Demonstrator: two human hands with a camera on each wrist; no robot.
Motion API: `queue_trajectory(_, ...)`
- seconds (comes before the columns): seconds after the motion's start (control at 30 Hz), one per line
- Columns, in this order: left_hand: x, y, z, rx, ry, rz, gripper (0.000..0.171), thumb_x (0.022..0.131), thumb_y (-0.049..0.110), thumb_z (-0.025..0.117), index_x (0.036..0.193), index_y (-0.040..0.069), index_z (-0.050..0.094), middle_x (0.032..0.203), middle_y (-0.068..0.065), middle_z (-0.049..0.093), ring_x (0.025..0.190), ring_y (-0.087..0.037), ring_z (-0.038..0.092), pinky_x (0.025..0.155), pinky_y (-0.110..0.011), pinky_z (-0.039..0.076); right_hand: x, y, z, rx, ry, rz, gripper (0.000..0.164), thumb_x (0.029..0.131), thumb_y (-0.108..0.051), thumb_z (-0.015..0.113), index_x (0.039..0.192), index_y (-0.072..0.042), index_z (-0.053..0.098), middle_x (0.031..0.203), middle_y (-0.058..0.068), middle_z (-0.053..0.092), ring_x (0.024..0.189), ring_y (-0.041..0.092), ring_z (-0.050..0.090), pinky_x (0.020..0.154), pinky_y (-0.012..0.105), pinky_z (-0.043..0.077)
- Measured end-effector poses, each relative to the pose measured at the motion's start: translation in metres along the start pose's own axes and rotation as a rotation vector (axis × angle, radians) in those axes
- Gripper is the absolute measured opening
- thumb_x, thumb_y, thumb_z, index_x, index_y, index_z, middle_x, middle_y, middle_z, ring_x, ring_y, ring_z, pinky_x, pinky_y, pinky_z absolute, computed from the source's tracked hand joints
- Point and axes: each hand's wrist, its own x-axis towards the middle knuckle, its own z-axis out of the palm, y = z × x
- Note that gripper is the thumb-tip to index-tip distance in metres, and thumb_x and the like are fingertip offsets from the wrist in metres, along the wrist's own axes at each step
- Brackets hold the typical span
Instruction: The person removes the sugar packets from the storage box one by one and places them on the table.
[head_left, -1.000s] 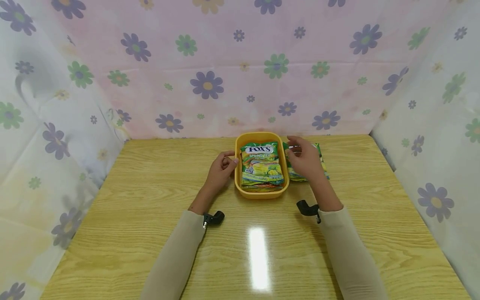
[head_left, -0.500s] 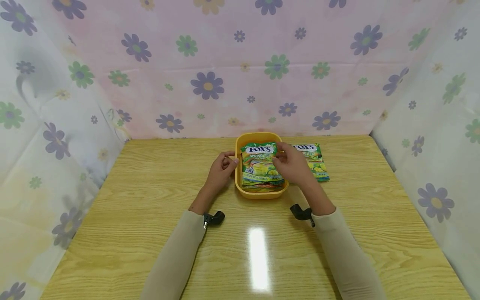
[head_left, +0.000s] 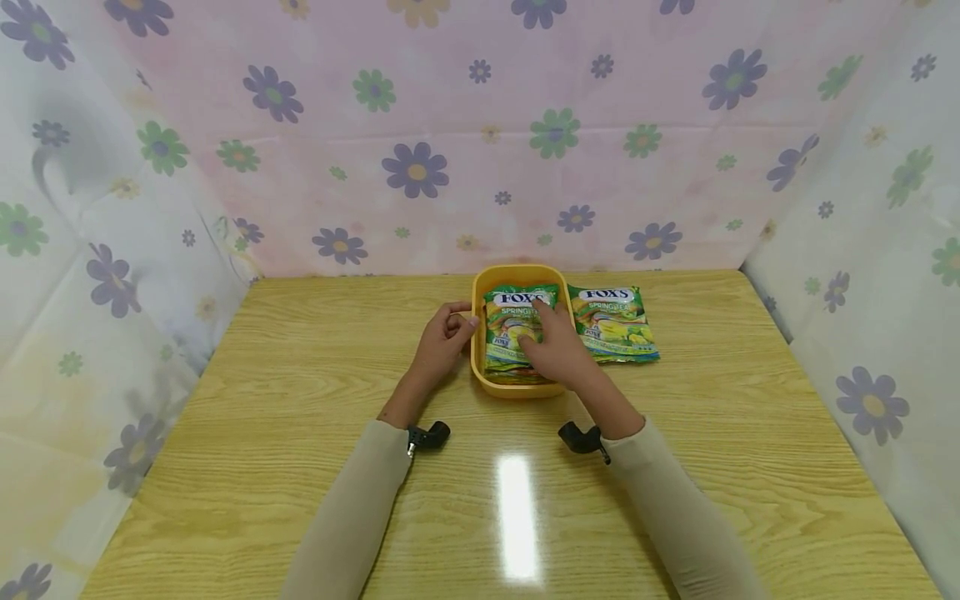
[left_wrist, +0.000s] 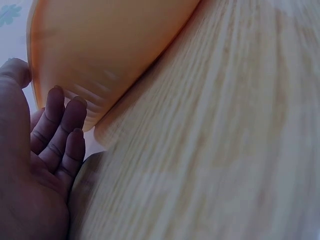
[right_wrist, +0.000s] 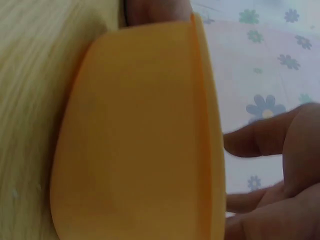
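A yellow plastic container (head_left: pixel 482 367) stands at the table's far side with stacked green-and-yellow Fox's Spring Tea candy bags (head_left: pixel 513 329) inside. At its left wall, my left hand (head_left: pixel 445 337) touches the rim with the thumb; in the left wrist view its other fingers (left_wrist: pixel 75 112) lie loosely along the outer wall. My right hand (head_left: pixel 558 346) reaches over the right rim, thumb and fingers spread over the top bag and covering its right part. In the right wrist view the fingertips are hidden behind the container wall (right_wrist: pixel 135 135).
Just right of the container, more of the same candy bags (head_left: pixel 611 325) lie flat on the wooden table (head_left: pixel 300 467). A flowered cloth (head_left: pixel 450 167) hangs behind the table and at both sides. Black wrist mounts (head_left: pixel 429 436) stick out from the sleeves.
My right hand has moved left from above the bags on the table to over those in the container. The bags at right are now uncovered. My left hand has stayed at the container.
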Motion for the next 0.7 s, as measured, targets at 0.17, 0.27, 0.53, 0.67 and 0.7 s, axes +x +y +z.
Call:
queue_trajectory(0.17, 0.000, -0.001, 0.001, 0.010, -0.006, 0.008, 0.041, 0.110, 0.029, 0.062, 0.145, 0.008, 0.056, 0.091, -0.008, 0.068, 0.079, -0.021, 0.061, 0.074, -0.029, 0.051, 0.000, -0.003, 0.004, 0.021, 0.062, 0.025, 0.074, 0.105, -0.019, 0.054, 0.167, 0.002, 0.019, 0.170, 0.035, 0.008, 0.157, 0.050, 0.018, 0.105, 0.061, 0.040)
queue_trajectory(0.27, 0.000, 0.000, 0.001, 0.015, -0.009, 0.011, 0.040, 0.110, 0.029, 0.062, 0.145, 0.009, 0.056, 0.091, -0.009, 0.068, 0.078, -0.022, 0.060, 0.073, -0.029, 0.051, 0.000, -0.004, 0.005, 0.039, 0.091, 0.046, 0.076, 0.104, -0.018, 0.054, 0.167, 0.003, 0.018, 0.170, 0.034, 0.012, 0.154, 0.049, 0.026, 0.100, 0.059, 0.040)
queue_trajectory(0.53, 0.000, 0.000, 0.001, 0.012, -0.013, 0.016, 0.039, 0.111, 0.027, 0.061, 0.146, 0.010, 0.056, 0.092, -0.009, 0.066, 0.077, -0.020, 0.057, 0.073, -0.029, 0.047, 0.004, -0.003, 0.013, 0.032, 0.084, 0.078, 0.080, 0.102, -0.019, 0.053, 0.166, 0.009, 0.013, 0.170, 0.035, 0.014, 0.154, 0.049, 0.026, 0.102, 0.058, 0.042)
queue_trajectory(0.67, 0.000, 0.001, 0.001, 0.001, -0.014, 0.016, 0.040, 0.111, 0.027, 0.061, 0.146, 0.009, 0.056, 0.092, -0.011, 0.067, 0.079, -0.024, 0.058, 0.073, -0.029, 0.048, 0.004, -0.002, 0.014, 0.053, 0.094, 0.075, 0.080, 0.101, -0.015, 0.054, 0.166, 0.009, 0.013, 0.169, 0.034, 0.018, 0.131, 0.044, 0.054, 0.088, 0.052, 0.047)
queue_trajectory(0.7, 0.000, 0.001, 0.001, -0.001, -0.014, 0.017, 0.040, 0.111, 0.027, 0.061, 0.146, 0.009, 0.056, 0.093, -0.012, 0.067, 0.079, -0.027, 0.058, 0.073, -0.029, 0.048, 0.004, -0.002, 0.014, 0.055, 0.099, 0.072, 0.080, 0.101, -0.014, 0.054, 0.166, 0.009, 0.014, 0.169, 0.034, 0.020, 0.112, 0.039, 0.063, 0.083, 0.049, 0.048)
